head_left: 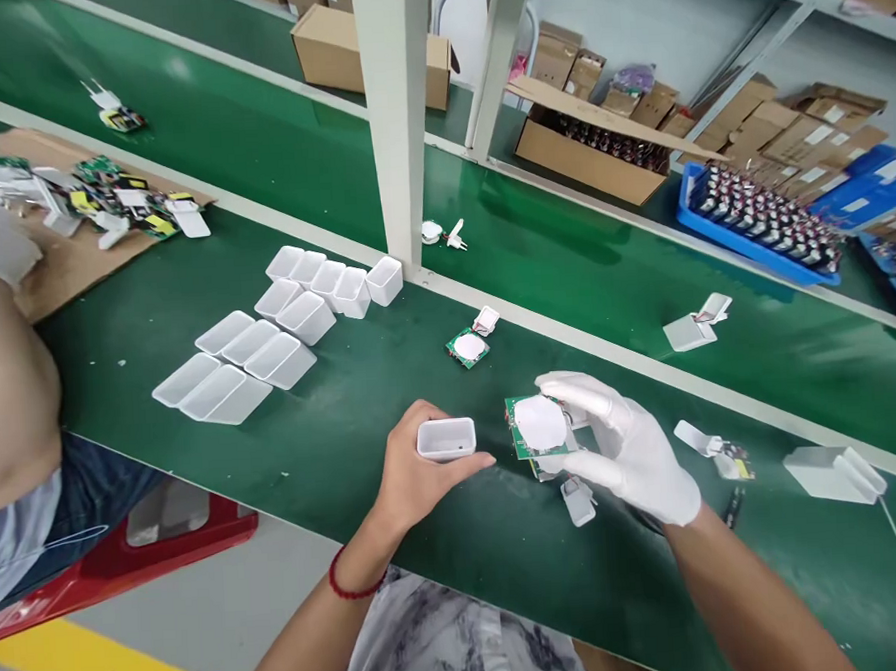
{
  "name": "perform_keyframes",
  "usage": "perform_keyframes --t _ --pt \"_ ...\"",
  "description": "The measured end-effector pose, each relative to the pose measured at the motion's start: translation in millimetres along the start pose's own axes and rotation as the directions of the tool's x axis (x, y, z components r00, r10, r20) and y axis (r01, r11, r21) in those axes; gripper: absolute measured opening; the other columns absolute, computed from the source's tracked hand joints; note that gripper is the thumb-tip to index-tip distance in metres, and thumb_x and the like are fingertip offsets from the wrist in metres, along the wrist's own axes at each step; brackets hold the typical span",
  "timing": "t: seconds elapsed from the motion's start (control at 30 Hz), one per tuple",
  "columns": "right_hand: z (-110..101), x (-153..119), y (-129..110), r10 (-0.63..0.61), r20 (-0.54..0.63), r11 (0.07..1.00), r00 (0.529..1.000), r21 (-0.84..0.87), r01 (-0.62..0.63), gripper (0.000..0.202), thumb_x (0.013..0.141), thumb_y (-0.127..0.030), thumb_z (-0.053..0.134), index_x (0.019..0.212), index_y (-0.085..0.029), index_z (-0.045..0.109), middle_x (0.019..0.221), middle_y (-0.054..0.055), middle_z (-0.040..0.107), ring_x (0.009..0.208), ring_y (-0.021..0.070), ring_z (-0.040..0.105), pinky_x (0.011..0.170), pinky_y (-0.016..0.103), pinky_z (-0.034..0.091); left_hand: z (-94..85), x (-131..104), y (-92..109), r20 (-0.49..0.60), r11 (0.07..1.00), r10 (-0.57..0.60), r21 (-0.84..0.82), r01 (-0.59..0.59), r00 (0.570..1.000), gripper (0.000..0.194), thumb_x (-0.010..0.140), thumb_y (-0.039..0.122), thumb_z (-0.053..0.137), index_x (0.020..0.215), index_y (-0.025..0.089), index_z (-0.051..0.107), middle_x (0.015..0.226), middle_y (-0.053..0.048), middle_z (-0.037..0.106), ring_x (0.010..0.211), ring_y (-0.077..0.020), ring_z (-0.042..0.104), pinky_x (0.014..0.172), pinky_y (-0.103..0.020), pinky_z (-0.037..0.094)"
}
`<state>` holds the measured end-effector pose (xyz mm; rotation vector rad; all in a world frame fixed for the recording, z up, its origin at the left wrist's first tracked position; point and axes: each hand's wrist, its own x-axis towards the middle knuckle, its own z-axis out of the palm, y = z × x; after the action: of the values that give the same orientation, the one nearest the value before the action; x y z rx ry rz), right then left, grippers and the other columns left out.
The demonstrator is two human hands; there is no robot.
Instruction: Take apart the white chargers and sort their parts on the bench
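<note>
My left hand (414, 469) is bare and wraps round a white plastic case (445, 440), its open end facing up. To its right, my right hand (626, 451), in a white glove, grips a green circuit board (541, 426) with a round white pad. Case and board are apart. Just below the board lies a small white piece (578, 501). Another board with a white pad (468, 347) rests on the table beyond my hands, joined to a small white part (486, 320).
Several white cases (250, 351) stand at the left. A co-worker's arm (6, 369) is at the left edge, near cardboard (61, 271) piled with boards. A white post (401, 128) rises beyond the table. At right lie a white case (831, 474) and loose parts (729, 456).
</note>
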<state>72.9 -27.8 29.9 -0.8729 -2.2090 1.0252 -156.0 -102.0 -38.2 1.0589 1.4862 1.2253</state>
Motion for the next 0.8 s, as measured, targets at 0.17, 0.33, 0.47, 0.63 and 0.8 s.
perform_keyframes --t 0.17,0.33,0.47,0.63,0.8 --pt "7 -12 -1 -0.023 -0.15 0.999 0.988 0.044 0.03 0.064 0.078 -0.03 0.077 0.137 -0.032 0.053 0.13 0.009 0.06 0.115 0.028 0.059 0.094 0.042 0.051 15.9 -9 10 0.072 0.884 -0.268 -0.379 0.275 0.961 0.062 0.055 0.034 0.092 0.107 0.018 0.061 0.083 -0.004 0.074 0.072 -0.0207 0.071 0.048 -0.022 0.05" --pt "7 -17 -13 -0.019 -0.203 0.999 0.979 0.041 0.028 0.061 0.077 -0.028 0.076 0.134 -0.028 0.053 0.123 0.011 0.063 0.122 0.0314 0.055 0.1 0.049 0.046 10.8 -16 7 0.292 0.799 -0.165 -0.521 0.301 0.942 0.065 0.077 0.041 0.077 0.135 0.024 0.054 0.118 -0.008 0.07 0.104 -0.0219 0.068 0.084 -0.03 0.058" --pt "4 -11 -34 -0.263 -0.146 0.937 0.954 -0.273 0.217 0.061 0.072 -0.022 0.073 0.13 -0.022 0.053 0.11 0.01 0.064 0.103 0.027 0.063 0.101 0.053 0.042 2.2 -22 3 0.339 0.936 0.143 -0.353 -0.016 0.93 0.063 0.086 0.026 0.069 0.144 0.034 0.045 0.144 -0.009 0.048 0.129 -0.0257 0.053 0.102 -0.036 0.05" --pt "8 -5 -58 -0.322 -0.033 0.835 0.946 -0.481 0.267 0.047 0.07 -0.022 0.07 0.115 -0.02 0.056 0.096 0.006 0.065 0.092 0.0228 0.065 0.097 0.049 0.041 6.0 -22 6 0.219 0.903 0.429 -0.134 -0.409 0.876 0.066 0.078 0.013 0.075 0.137 0.031 0.05 0.135 -0.012 0.046 0.135 -0.0307 0.046 0.102 -0.04 0.051" --pt "12 -2 -69 -0.27 0.064 0.78 0.961 -0.571 0.257 0.022 0.073 -0.021 0.065 0.093 -0.02 0.058 0.085 0.0 0.066 0.085 0.0194 0.064 0.097 0.046 0.036 10.9 -21 12 0.212 0.866 0.498 -0.071 -0.495 0.841 0.063 0.075 0.011 0.078 0.131 0.026 0.052 0.133 -0.014 0.055 0.131 -0.0332 0.051 0.104 -0.047 0.05"
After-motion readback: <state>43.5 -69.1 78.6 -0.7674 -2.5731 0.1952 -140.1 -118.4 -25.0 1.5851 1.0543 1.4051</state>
